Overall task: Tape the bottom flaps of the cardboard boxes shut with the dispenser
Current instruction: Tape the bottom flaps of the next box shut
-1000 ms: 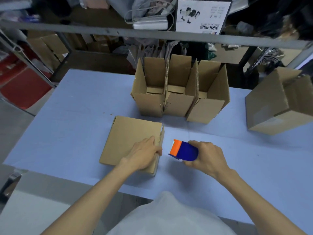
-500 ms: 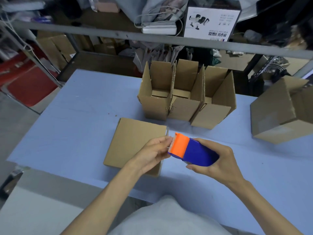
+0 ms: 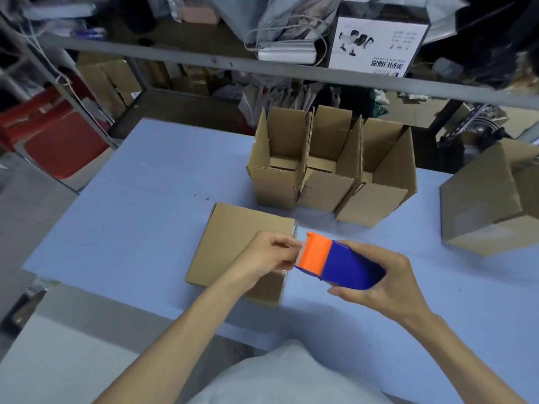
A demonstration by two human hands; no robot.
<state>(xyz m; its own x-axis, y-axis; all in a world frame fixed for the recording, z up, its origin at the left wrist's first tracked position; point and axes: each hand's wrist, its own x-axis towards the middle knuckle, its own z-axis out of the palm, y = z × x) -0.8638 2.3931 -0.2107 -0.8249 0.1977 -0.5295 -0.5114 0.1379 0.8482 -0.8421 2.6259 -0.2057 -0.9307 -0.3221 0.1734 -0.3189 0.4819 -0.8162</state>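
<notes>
A person's right hand [image 3: 388, 284] wraps round the blue plastic body of an orange-nosed tape dispenser [image 3: 341, 263], held clear of the pale blue table [image 3: 140, 199]. The left hand [image 3: 268, 255] meets it from the other side, thumb and fingertips pinched at the toothed orange mouth. They are apparently pinched on the tape end, which is too clear to make out.

Directly beneath the left hand lies the closed brown cardboard box [image 3: 233, 243], flaps up. Its right edge sits just below the spot where the two hands meet.

The dispenser looks like light, rigid plastic, best held by the blue shell with fingers kept off the serrated cutter. The tape is likely thin and sticky and quick to fold on itself, so it needs to be drawn taut. The corrugated box should be light and stiff, though its flaps may spring up unless pressed flat.

A second ago the left hand rested flat on the box and the dispenser sat low beside the box's right edge. Since then the left hand has left the cardboard and the dispenser has risen to meet it.

Beyond the hands stand three open-topped cardboard boxes [image 3: 329, 176], touching in a row. A larger cardboard box [image 3: 484, 211] rests well off to the right of the right hand. Farther back, a white printed carton [image 3: 376, 39] sits on a metal shelf [image 3: 175, 55].
</notes>
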